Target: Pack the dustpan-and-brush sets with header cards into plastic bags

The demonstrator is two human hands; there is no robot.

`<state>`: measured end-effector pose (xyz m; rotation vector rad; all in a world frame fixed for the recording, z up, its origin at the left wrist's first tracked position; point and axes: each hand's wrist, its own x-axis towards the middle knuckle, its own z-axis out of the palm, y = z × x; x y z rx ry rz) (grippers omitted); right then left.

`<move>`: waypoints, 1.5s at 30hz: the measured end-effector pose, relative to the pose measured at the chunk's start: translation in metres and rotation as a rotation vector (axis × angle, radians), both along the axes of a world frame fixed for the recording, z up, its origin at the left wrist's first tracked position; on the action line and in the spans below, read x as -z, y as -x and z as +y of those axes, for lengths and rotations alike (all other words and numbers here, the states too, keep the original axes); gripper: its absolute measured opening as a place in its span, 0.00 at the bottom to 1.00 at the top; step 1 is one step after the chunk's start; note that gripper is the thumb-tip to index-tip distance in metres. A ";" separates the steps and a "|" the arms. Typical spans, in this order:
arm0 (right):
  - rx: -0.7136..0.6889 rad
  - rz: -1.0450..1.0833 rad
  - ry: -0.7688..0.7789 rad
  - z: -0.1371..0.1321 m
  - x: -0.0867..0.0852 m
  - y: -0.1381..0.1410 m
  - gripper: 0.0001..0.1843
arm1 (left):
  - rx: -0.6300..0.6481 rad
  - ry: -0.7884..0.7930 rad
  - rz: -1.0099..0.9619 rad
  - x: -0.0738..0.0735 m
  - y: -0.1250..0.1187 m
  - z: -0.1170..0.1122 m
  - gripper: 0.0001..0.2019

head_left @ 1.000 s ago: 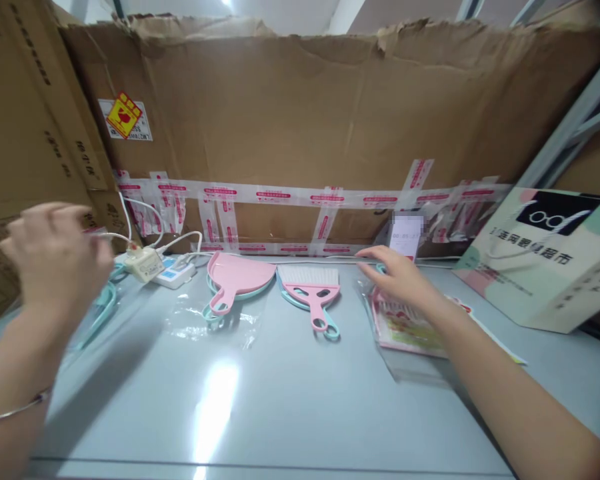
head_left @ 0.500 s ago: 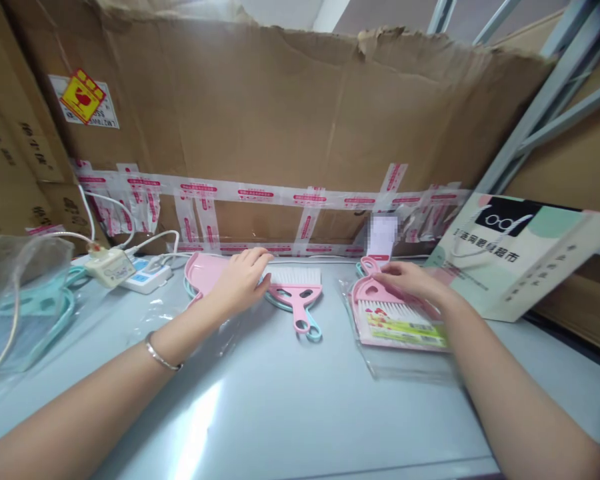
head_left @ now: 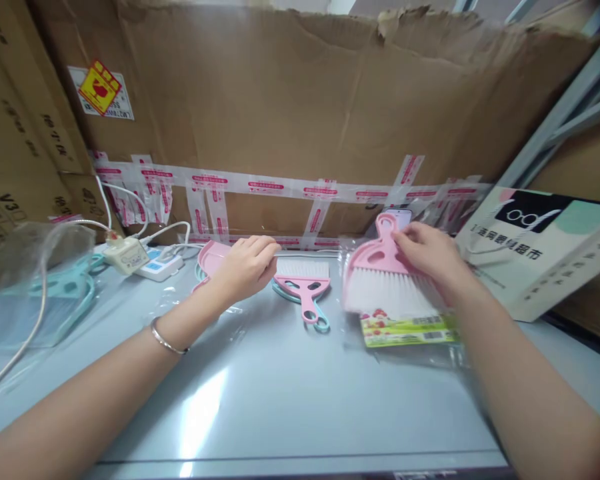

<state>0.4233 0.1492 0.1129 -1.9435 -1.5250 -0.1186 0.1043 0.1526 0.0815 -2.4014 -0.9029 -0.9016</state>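
Note:
My right hand (head_left: 430,257) grips the pink hand brush (head_left: 385,267) by the edge near its looped handle, bristles pointing down. A pink dustpan (head_left: 351,283) shows behind the bristles. Below the brush are a yellow-green printed card (head_left: 405,330) and a clear plastic bag (head_left: 420,358). My left hand (head_left: 250,267) hovers over the table with loosely curled fingers and nothing visible in them. Partly behind that wrist lies another pink dustpan (head_left: 213,257). Right of the left hand, a pink brush (head_left: 307,290) rests on a light-blue one (head_left: 323,323), handles toward me.
A bagged light-blue dustpan (head_left: 75,287) lies at the left beside a power strip (head_left: 160,267) with a plugged-in adapter (head_left: 126,255) and white cables. A large cardboard box (head_left: 280,100) stands behind the table (head_left: 280,400). A paper bag (head_left: 530,253) leans at the right, near metal shelving; a phone (head_left: 403,217) stands behind the brush.
My right hand has lifted the pink brush upward, with its bristles now standing above the card. My left hand has curled its fingers more. The view has shifted slightly.

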 end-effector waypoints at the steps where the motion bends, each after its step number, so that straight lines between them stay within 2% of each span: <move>1: -0.006 -0.014 -0.023 0.003 -0.008 0.009 0.10 | 0.008 0.107 -0.074 -0.002 -0.002 -0.001 0.11; 4: -0.130 -0.061 -0.036 0.018 -0.021 0.042 0.10 | 0.031 0.516 -0.350 -0.003 -0.008 -0.005 0.15; 6: -0.182 -0.100 -0.023 0.030 -0.018 0.061 0.10 | 0.021 0.738 -0.489 0.001 -0.011 -0.010 0.17; 7: -0.187 -0.116 -0.016 0.036 -0.013 0.069 0.11 | 0.001 0.785 -0.531 0.004 -0.013 -0.013 0.17; 8: -0.186 -0.128 -0.011 0.041 -0.008 0.074 0.11 | -0.023 0.782 -0.556 0.008 -0.014 -0.018 0.17; 10: -0.186 -0.139 0.000 0.050 0.004 0.080 0.12 | -0.032 0.676 -0.532 0.018 -0.017 -0.032 0.20; 11: -0.187 -0.139 0.005 0.053 0.009 0.079 0.12 | 0.009 0.604 -0.477 0.022 -0.020 -0.041 0.21; 13: -0.185 -0.137 0.008 0.056 0.016 0.074 0.12 | 0.175 0.524 -0.249 0.029 -0.026 -0.061 0.22; 15: -0.172 -0.128 -0.004 0.056 0.016 0.066 0.12 | 0.293 0.523 -0.011 0.035 -0.034 -0.082 0.27; 18: -0.139 -0.089 -0.045 0.053 0.009 0.055 0.12 | 0.274 0.616 0.177 0.045 -0.042 -0.104 0.32; 20: -0.121 -0.056 -0.079 0.051 0.002 0.050 0.11 | 0.281 0.678 0.221 0.052 -0.044 -0.109 0.36; 22: -0.131 -0.025 -0.116 0.050 -0.003 0.048 0.10 | 0.377 0.702 0.248 0.056 -0.042 -0.106 0.39; 25: -0.204 0.024 -0.203 0.050 -0.008 0.052 0.10 | 0.571 0.583 0.256 0.052 -0.035 -0.091 0.36; 27: -0.274 0.051 -0.275 0.049 -0.012 0.060 0.10 | 0.619 0.391 0.165 0.041 -0.029 -0.078 0.28; 28: -0.310 0.060 -0.307 0.048 -0.014 0.065 0.10 | 0.594 0.285 0.068 0.035 -0.026 -0.072 0.23; 29: -0.344 0.068 -0.335 0.047 -0.017 0.071 0.11 | 0.528 0.190 -0.063 0.029 -0.022 -0.066 0.20; 31: -0.406 0.087 -0.384 0.044 -0.022 0.082 0.10 | 0.297 0.095 -0.383 0.017 -0.014 -0.055 0.18; 32: -0.436 0.101 -0.405 0.042 -0.025 0.088 0.10 | 0.172 0.115 -0.537 0.013 -0.010 -0.049 0.19; 34: -0.496 0.146 -0.433 0.038 -0.029 0.099 0.10 | 0.026 0.321 -0.772 0.006 -0.004 -0.038 0.22; 35: -0.530 0.174 -0.434 0.035 -0.030 0.104 0.10 | 0.016 0.476 -0.853 0.003 -0.002 -0.033 0.23; 37: -0.609 0.233 -0.405 0.030 -0.030 0.113 0.10 | 0.079 0.767 -0.951 0.000 0.001 -0.026 0.22; 39: -0.686 0.288 -0.368 0.023 -0.029 0.120 0.10 | 0.175 0.931 -0.971 -0.003 0.001 -0.023 0.18; 42: -0.755 0.334 -0.344 0.015 -0.028 0.128 0.10 | 0.241 0.964 -0.967 -0.003 -0.002 -0.024 0.13; 45: -0.765 0.307 -0.403 0.011 -0.030 0.132 0.08 | 0.201 0.949 -1.111 -0.002 -0.004 -0.024 0.12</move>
